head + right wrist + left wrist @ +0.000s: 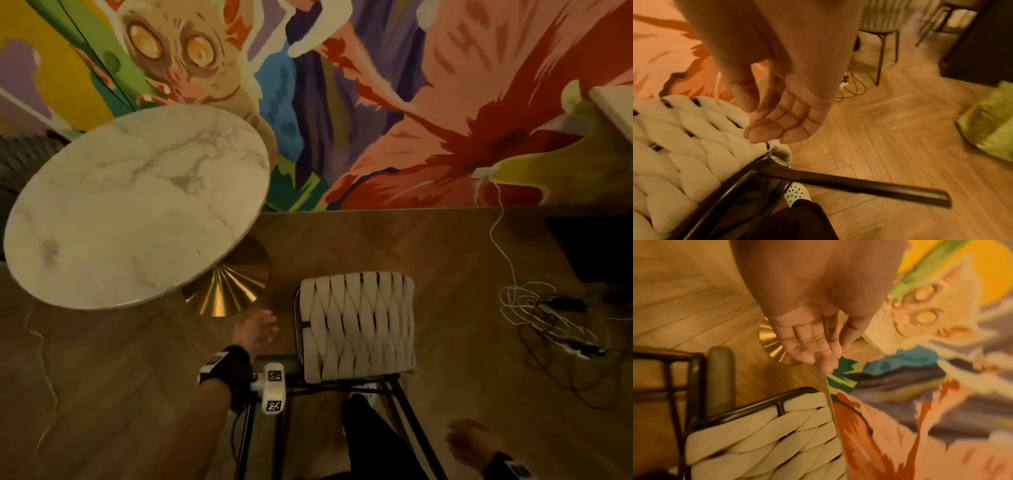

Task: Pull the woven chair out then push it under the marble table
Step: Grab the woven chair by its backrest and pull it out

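The woven chair (358,325) has a cream strap seat on a dark metal frame and stands on the wood floor, right of the round marble table (137,205) and apart from it. My left hand (257,330) hovers open just left of the seat's left edge, holding nothing; the left wrist view shows its straight fingers (809,345) above the floor beside the chair frame (756,404). Low at the right my right hand (467,442) hangs free of the chair. The right wrist view shows its relaxed fingers (781,123) over the seat corner (694,146), empty.
The table's gold disc base (226,281) sits on the floor beside the chair. A painted mural wall (411,102) runs behind. Tangled cables (548,318) lie at the right. My leg and white shoe (797,193) stand behind the chair. Another chair (884,32) and a green cushion (990,123) are off to the right.
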The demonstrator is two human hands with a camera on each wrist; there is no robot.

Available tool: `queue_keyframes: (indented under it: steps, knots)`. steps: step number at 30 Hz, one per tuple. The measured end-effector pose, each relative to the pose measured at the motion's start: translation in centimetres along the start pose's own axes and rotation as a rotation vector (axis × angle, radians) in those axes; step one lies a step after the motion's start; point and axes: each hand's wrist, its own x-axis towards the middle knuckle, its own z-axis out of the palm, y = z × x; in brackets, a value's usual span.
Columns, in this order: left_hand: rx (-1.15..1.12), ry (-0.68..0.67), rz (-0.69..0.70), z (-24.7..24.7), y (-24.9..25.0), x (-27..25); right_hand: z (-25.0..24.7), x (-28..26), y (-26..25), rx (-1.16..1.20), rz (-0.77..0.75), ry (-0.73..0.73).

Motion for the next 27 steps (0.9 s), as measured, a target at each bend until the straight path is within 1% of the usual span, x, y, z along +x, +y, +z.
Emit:
queue_keyframes:
  steps: [2, 3, 4, 5, 6, 8, 9, 11, 12, 14, 15, 16, 17, 18, 19, 21, 23, 24, 26, 27]
  knots:
    - [0.266, -0.015, -0.007, 2.9, 1.3, 1.8, -0.4, 0.8, -1.7, -0.037, -0.024, -0.011]
    - [0.432, -0.039, -0.016, 4.5, 2.1, 2.9, -0.5, 1.2, -3.3, -0.069, -0.028, -0.015]
    - [0.633, -0.066, -0.025, 7.4, 2.6, 5.0, -1.5, 2.6, -5.6, -0.121, 0.002, -0.036]
    - [0.794, -0.071, -0.041, 7.9, 2.4, 6.0, -1.3, 2.9, -6.2, -0.161, -0.010, -0.051]
    - [0.916, -0.073, -0.022, 7.8, 2.8, 5.9, -0.6, 2.3, -7.1, -0.171, -0.043, -0.059]
    - [0.907, -0.083, -0.047, 8.1, 3.1, 6.2, 0.0, 1.5, -9.2, -0.213, -0.117, -0.048]
    - [0.879, -0.070, -0.089, 8.5, 2.2, 7.7, -0.1, 1.7, -10.2, -0.226, -0.137, -0.060]
    - [0.906, -0.041, -0.154, 9.2, 1.1, 10.4, -0.1, 2.1, -11.8, -0.234, -0.137, -0.068]
    - [0.937, -0.041, -0.141, 8.8, -0.2, 12.4, -0.2, 2.3, -12.1, -0.235, -0.144, -0.069]
    - [0.938, 0.030, -0.111, 7.6, -2.8, 17.8, -0.3, 2.8, -12.2, -0.234, -0.125, -0.082]
    - [0.914, 0.102, -0.111, 7.6, -3.1, 19.4, -0.2, 3.1, -12.3, -0.230, -0.103, -0.100]
    - [0.868, 0.151, -0.111, 7.7, -3.1, 20.4, -0.2, 3.3, -12.3, -0.252, -0.078, -0.106]
    - [0.829, 0.186, -0.098, 8.8, -2.2, 20.1, -0.4, 3.3, -12.0, -0.286, -0.065, -0.102]
    - [0.778, 0.187, -0.112, 10.3, -0.4, 18.5, -0.5, 3.1, -11.7, -0.313, -0.052, -0.097]
    - [0.713, 0.186, -0.157, 11.7, 1.0, 17.2, -0.6, 2.9, -11.4, -0.344, -0.038, -0.090]
    - [0.601, 0.123, -0.239, 12.8, 1.7, 17.5, -0.5, 2.7, -11.0, -0.398, -0.049, -0.098]
    - [0.600, 0.086, -0.283, 12.7, 2.2, 18.3, -0.2, 2.7, -11.7, -0.449, -0.056, -0.100]
    - [0.598, 0.065, -0.284, 12.3, 2.1, 19.0, 0.1, 2.7, -12.4, -0.485, -0.052, -0.111]
    - [0.603, -0.017, -0.302, 11.8, 2.2, 19.9, 1.4, 2.6, -14.3, -0.554, -0.061, -0.147]
    - [0.617, -0.051, -0.309, 11.5, 2.0, 20.5, 2.5, 2.6, -15.5, -0.598, -0.091, -0.158]
